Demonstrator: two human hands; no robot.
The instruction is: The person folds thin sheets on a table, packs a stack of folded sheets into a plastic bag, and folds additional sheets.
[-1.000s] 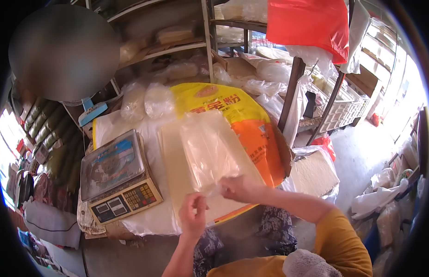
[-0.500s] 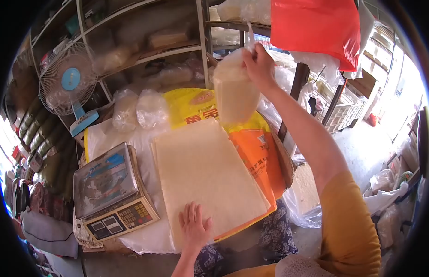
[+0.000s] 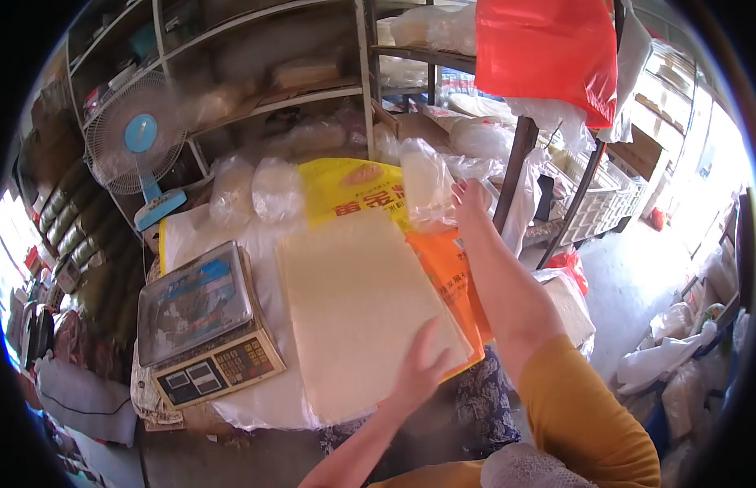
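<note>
A stack of large pale sheets (image 3: pixel 353 301) lies on the table. My left hand (image 3: pixel 420 370) is over its lower right part, fingers spread and slightly blurred, holding nothing. Farther back, a filled clear plastic bag (image 3: pixel 425 183) rests on the yellow and orange printed sack (image 3: pixel 341 183). My right hand (image 3: pixel 471 198) is at that bag's right side, its fingers slightly apart; whether they touch the plastic is unclear. Two more filled clear bags (image 3: pixel 231 191) (image 3: pixel 276 191) sit at the back left. A digital scale (image 3: pixel 203 313) stands left of the sheets.
A blue fan (image 3: pixel 140 134) stands at the back left before metal shelves (image 3: pixel 264 102). Red plastic (image 3: pixel 547 61) hangs above a dark post (image 3: pixel 516 171) at the right. White crates (image 3: pixel 598 203) and a wrapped pale block (image 3: pixel 565 309) are on the right.
My hands, earlier together at the clear bag over the sheets, have parted. The bag was lifted by my right hand and now rests at the back. My left hand has moved right across the sheets.
</note>
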